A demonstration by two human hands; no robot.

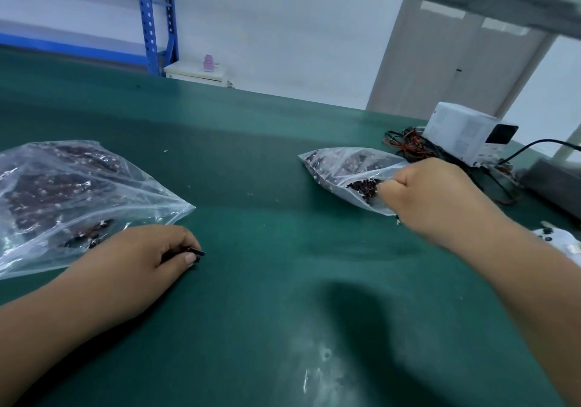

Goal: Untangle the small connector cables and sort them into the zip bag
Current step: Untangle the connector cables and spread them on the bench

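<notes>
Left hand [147, 255] near worktop [283, 265] left edge, my thumb and fingers pinching black connector cable [197, 252]. Right hand [421, 189] curled at zip bag [339, 167] mouth, grip unclear. Larger bag [63, 192] at left edge.

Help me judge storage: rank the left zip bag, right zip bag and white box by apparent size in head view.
1. left zip bag
2. right zip bag and white box look alike; box is farther, so unranked.

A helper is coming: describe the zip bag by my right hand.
On the green table, find the white boxy device at right. Beside it lies the small clear plastic zip bag, right hand at its mouth; the other clear bag, left, is larger.
</notes>
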